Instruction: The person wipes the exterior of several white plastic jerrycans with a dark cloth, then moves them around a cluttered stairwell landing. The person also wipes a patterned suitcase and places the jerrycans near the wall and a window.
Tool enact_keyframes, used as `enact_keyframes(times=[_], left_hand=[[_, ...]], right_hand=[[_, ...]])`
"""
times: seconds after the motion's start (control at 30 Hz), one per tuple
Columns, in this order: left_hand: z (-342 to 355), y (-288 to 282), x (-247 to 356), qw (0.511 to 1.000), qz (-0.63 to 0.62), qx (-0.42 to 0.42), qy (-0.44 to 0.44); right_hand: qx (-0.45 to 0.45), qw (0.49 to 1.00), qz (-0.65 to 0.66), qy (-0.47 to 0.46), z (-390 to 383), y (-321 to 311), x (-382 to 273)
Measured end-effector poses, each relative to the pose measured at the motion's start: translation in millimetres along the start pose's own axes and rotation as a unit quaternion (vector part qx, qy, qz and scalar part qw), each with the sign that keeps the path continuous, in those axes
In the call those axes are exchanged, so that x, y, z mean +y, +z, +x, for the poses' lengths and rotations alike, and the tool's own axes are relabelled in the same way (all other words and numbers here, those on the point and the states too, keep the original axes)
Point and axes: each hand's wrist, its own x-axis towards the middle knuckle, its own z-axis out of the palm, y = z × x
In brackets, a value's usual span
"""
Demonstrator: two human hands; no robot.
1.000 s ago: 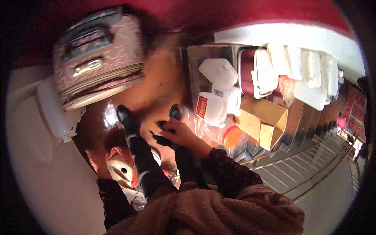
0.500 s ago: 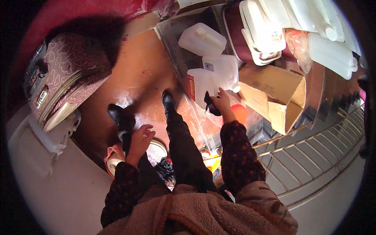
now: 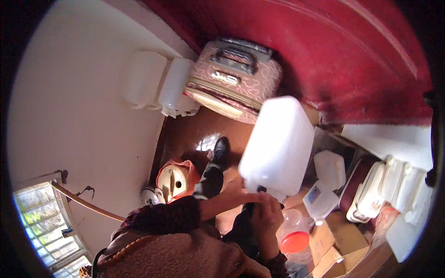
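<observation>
A large translucent white plastic jug is held up in front of me, its bottom end pointing away. My left hand reaches across to the jug's near end and appears closed on it, though blur and overlap hide some fingers. My right hand is closed right beside it, against the same end. A bit of a black strip shows at the jug's near end, just above the fingers of my right hand. How the strip is attached to the jug cannot be made out.
A patterned suitcase stands ahead, with white jugs by the wall. At right are a clear container with a red lid, a cardboard box and several more plastic jugs. A pinkish bag sits near my foot.
My view has swung left toward the suitcase. A jug is now up off the floor. My left hand, earlier apart and bare, has joined the right hand, which was holding a black strip.
</observation>
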Motion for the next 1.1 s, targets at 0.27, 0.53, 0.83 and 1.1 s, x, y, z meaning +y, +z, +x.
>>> enact_keyframes(times=[0.27, 0.53, 0.83, 1.1], left_hand=[[-53, -186, 67, 0.928, -0.215, 0.217, 0.213], [28, -366, 38, 0.894, -0.392, 0.192, 0.105], [65, -412, -5, 0.893, -0.348, 0.273, 0.086], [45, -409, -3, 0.882, -0.379, 0.228, 0.160]], right_hand=[[-0.117, 0.956, 0.028, -0.267, 125, 98, -141], [-0.143, 0.941, 0.138, -0.275, 173, 189, -193], [-0.163, 0.965, 0.134, -0.156, 204, 216, -151], [-0.111, 0.973, 0.197, -0.035, 181, 178, -97]])
